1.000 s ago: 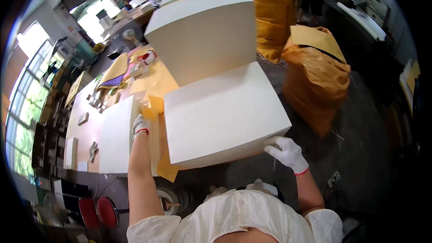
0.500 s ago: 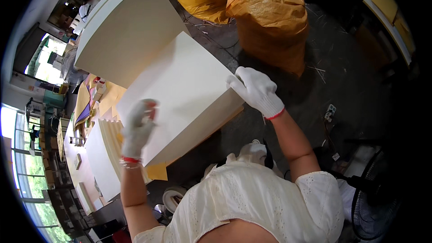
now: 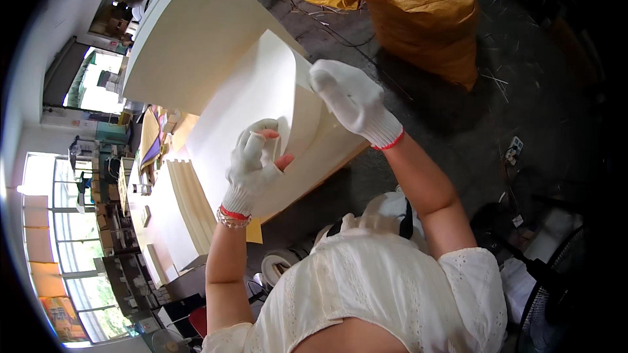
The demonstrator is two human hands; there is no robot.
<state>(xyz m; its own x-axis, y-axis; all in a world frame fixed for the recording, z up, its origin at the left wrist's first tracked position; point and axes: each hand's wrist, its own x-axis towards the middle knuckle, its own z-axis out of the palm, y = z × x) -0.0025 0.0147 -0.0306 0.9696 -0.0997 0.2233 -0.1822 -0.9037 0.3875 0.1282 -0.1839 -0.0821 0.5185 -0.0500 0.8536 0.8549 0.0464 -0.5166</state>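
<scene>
Rear block: large, white (image 3: 203, 39), standing directly behind the front stack.
Front stack: white sheets (image 3: 226, 108) on the worktable, squarely before the person, between the side stack and the floor area with the sacks.
Top sheet: white (image 3: 306, 114), right-hand part bowed upward off the front stack.
Sack: orange, bulging (image 3: 422, 19), on the floor beyond the right hand.
Side stack: white on top with a ridged cream side (image 3: 186, 189), left of the front stack.
Right hand: white glove, red cuff (image 3: 350, 98), fingers together at the bowed edge; grip cannot be determined.
Left hand: white glove (image 3: 252, 157), over the top sheet, partly open, bare thumb and finger tips parted.
Bracelet: beaded (image 3: 233, 220), left wrist.
</scene>
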